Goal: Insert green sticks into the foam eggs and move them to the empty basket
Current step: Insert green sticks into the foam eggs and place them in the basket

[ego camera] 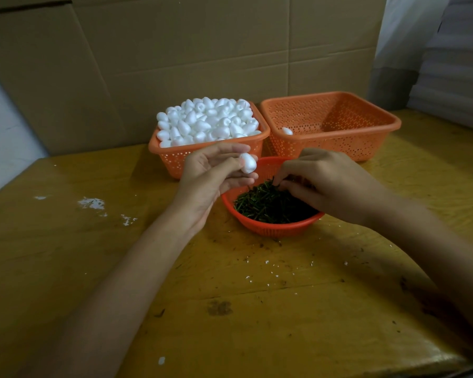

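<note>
My left hand (213,173) holds one white foam egg (248,162) between thumb and fingers, just left of a round red bowl (273,230) full of green sticks (271,204). My right hand (322,181) reaches into that bowl, its fingertips pinching at the sticks at the pile's far side. Behind stands an orange basket (172,156) heaped with foam eggs (208,121). To its right is a second orange basket (366,148) with a single foam egg (287,131) lying at its left side.
All three containers stand on a worn yellow wooden table (230,309) scattered with white foam crumbs (92,203) and dark specks. A cardboard sheet (175,50) stands upright right behind the baskets. Stacked pale material (453,64) rises at the far right.
</note>
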